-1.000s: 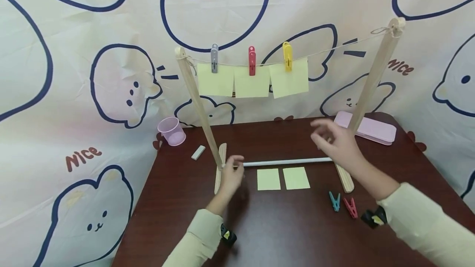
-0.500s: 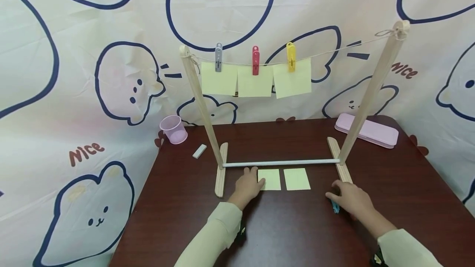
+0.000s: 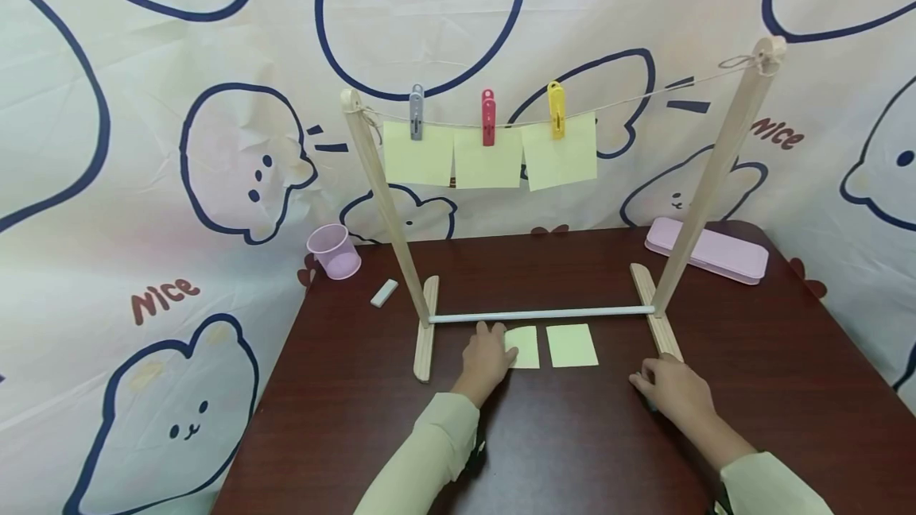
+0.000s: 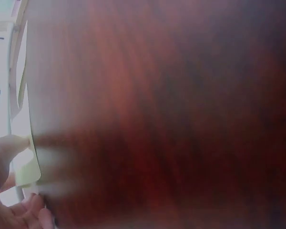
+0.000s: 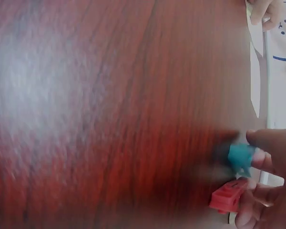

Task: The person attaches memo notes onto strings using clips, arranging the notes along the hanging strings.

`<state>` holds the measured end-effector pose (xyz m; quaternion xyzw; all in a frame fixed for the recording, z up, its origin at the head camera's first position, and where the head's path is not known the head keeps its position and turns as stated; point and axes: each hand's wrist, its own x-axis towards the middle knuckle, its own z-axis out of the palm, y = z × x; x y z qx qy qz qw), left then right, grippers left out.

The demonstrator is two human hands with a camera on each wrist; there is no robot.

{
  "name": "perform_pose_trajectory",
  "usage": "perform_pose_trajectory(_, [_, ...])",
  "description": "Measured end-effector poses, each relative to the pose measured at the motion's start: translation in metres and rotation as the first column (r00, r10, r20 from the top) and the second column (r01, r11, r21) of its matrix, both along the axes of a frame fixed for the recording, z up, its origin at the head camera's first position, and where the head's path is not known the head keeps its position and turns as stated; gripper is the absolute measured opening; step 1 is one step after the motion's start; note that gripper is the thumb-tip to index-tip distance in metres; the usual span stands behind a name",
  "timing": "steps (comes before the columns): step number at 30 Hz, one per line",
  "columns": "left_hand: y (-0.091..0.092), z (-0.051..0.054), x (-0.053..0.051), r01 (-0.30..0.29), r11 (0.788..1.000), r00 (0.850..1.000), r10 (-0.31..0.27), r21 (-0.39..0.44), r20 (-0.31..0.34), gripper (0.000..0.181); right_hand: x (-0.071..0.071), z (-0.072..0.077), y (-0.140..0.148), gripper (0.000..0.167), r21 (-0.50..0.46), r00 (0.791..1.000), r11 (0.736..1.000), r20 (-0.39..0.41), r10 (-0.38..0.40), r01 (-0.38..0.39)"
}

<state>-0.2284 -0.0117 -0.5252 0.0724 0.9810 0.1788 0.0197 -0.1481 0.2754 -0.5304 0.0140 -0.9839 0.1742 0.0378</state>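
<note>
My left hand (image 3: pixel 485 362) is at the left yellow sticky note (image 3: pixel 525 348) on the table. Its thumb and fingers pinch the note's left side, which they hide. To the right lies a second sticky note (image 3: pixel 572 345), flat. My right hand (image 3: pixel 676 392) is low at the right foot of the wooden stand, fingers curled. In the right wrist view, its thumb and index finger pinch a teal clothespin (image 5: pixel 240 157), somewhat blurred. A red clothespin (image 5: pixel 225 195) sits beside the other fingers; the hand hides it in the head view.
Three sticky notes hang from the stand's string under grey (image 3: pixel 417 114), red (image 3: pixel 488 118) and yellow (image 3: pixel 556 110) clothespins. A white rod (image 3: pixel 537 314) joins the wooden posts. Farther back are a pink cup (image 3: pixel 334 251), a white eraser (image 3: pixel 384 293) and a pink case (image 3: pixel 708 251).
The right hand has come down from beside the right post to the teal clothespin, its fingers now closer together. The left hand has moved right, from the left post onto the left sticky note.
</note>
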Motion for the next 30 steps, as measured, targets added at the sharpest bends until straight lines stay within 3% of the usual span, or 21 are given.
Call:
perform_pose_trajectory(5, [0.001, -0.005, 0.005, -0.002, 0.997, 0.996, 0.009, 0.082, -0.084, 0.049, 0.005, 0.004, -0.002, 0.037, 0.017, 0.995, 1.0, -0.104, 0.003, -0.001])
perform_pose_trajectory(9, [0.0, -0.011, 0.007, -0.017, 0.985, 0.991, 0.039, 0.174, -0.127, 0.059, 0.008, 0.009, -0.003, 0.025, -0.006, 0.979, 1.0, -0.203, 0.01, -0.011])
perform_pose_trajectory(12, [-0.003, -0.011, 0.009, -0.035, 0.966, 0.988, 0.072, 0.257, -0.134, 0.063, 0.008, 0.015, -0.005, 0.017, -0.064, 0.96, 0.997, -0.278, 0.022, -0.041])
perform_pose_trajectory(15, [-0.006, -0.007, 0.009, -0.059, 0.927, 0.989, 0.104, 0.371, -0.104, 0.061, 0.009, 0.025, -0.007, 0.015, -0.141, 0.947, 0.987, -0.32, 0.034, -0.083])
perform_pose_trajectory(19, [-0.007, 0.007, 0.006, -0.08, 0.835, 0.992, 0.121, 0.544, -0.039, 0.044, 0.009, 0.044, -0.007, 0.039, -0.223, 0.946, 0.964, -0.317, 0.065, -0.142])
perform_pose_trajectory(22, [-0.002, 0.023, 0.003, -0.077, 0.772, 0.996, 0.094, 0.631, 0.007, 0.024, 0.007, 0.062, -0.004, 0.041, -0.221, 0.936, 0.955, -0.331, 0.116, -0.197])
perform_pose_trajectory(23, [0.0, 0.03, 0.002, -0.08, 0.735, 0.996, 0.075, 0.673, 0.037, 0.02, 0.006, 0.069, -0.003, 0.038, -0.214, 0.931, 0.953, -0.341, 0.132, -0.214])
perform_pose_trajectory(25, [0.007, 0.044, 0.003, -0.089, 0.642, 0.994, 0.015, 0.762, 0.104, 0.021, 0.003, 0.085, 0.0, 0.033, -0.218, 0.922, 0.946, -0.355, 0.153, -0.241])
perform_pose_trajectory(28, [0.018, 0.068, 0.008, -0.141, 0.486, 0.973, -0.092, 0.862, 0.211, 0.026, -0.002, 0.113, 0.002, 0.032, -0.243, 0.914, 0.934, -0.373, 0.159, -0.262])
perform_pose_trajectory(29, [0.021, 0.076, 0.01, -0.154, 0.446, 0.964, -0.128, 0.882, 0.233, 0.026, -0.003, 0.122, 0.002, 0.032, -0.249, 0.912, 0.931, -0.378, 0.161, -0.267])
perform_pose_trajectory(30, [0.025, 0.082, 0.012, -0.158, 0.423, 0.957, -0.157, 0.892, 0.244, 0.025, -0.004, 0.132, 0.002, 0.032, -0.256, 0.909, 0.927, -0.383, 0.161, -0.273])
